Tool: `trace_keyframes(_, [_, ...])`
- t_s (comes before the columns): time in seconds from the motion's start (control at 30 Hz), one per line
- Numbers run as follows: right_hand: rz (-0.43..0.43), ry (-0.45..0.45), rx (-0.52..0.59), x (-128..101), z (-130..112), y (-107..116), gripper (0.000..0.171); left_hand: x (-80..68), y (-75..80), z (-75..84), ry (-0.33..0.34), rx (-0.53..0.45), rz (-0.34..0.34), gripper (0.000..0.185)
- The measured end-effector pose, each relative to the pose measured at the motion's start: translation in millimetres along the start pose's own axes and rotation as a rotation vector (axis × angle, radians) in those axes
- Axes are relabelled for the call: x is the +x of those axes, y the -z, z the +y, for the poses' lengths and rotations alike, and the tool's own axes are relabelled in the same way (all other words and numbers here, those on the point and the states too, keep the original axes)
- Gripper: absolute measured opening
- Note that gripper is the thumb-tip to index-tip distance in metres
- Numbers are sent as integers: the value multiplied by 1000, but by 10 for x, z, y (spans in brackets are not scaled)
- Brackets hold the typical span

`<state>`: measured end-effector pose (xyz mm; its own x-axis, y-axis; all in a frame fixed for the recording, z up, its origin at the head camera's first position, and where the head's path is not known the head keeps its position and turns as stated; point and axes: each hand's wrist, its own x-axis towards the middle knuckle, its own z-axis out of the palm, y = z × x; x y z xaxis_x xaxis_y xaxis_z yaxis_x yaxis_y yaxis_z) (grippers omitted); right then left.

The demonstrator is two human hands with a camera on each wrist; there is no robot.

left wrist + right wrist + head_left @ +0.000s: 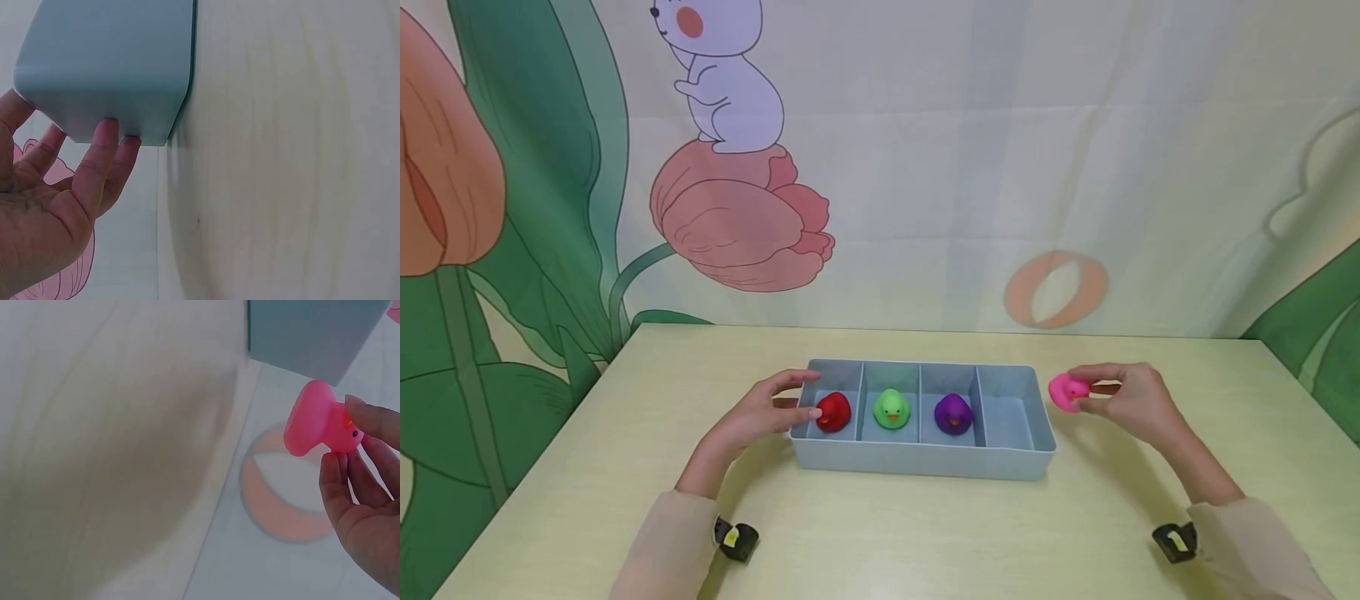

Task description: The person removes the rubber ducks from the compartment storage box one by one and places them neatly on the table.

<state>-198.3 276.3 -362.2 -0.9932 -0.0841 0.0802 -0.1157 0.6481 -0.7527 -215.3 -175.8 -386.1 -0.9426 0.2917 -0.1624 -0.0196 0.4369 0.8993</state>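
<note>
A pink rubber duck is pinched between the thumb and fingers of my right hand. It is held above the table, just beyond the right end of a grey-blue divided box, its flat base turned toward the box. My left hand grips the box's left end. One digit reaches over the rim and other fingertips press the outer end wall. From left to right, the box's compartments hold a red duck, a green duck and a purple duck. Nothing lies in the rightmost compartment.
The box stands on a pale wooden table. Behind the table's far edge hangs a curtain printed with flowers and a white animal. Dark wrist cameras are strapped at both sleeves.
</note>
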Motion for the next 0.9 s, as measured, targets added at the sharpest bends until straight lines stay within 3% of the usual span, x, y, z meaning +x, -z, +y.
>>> trace_keyframes(0.2, [-30,3,-48,48,99,-54,39,-25,1,45,8,-2,-1,56])
trace_keyframes(0.37, [-52,29,-76,66,128,-93,35,9,5,-22,5,3,2,57])
trace_keyframes(0.9, [-95,50,-75,109,194,-145,31,-7,5,-8,-5,-11,-2,57])
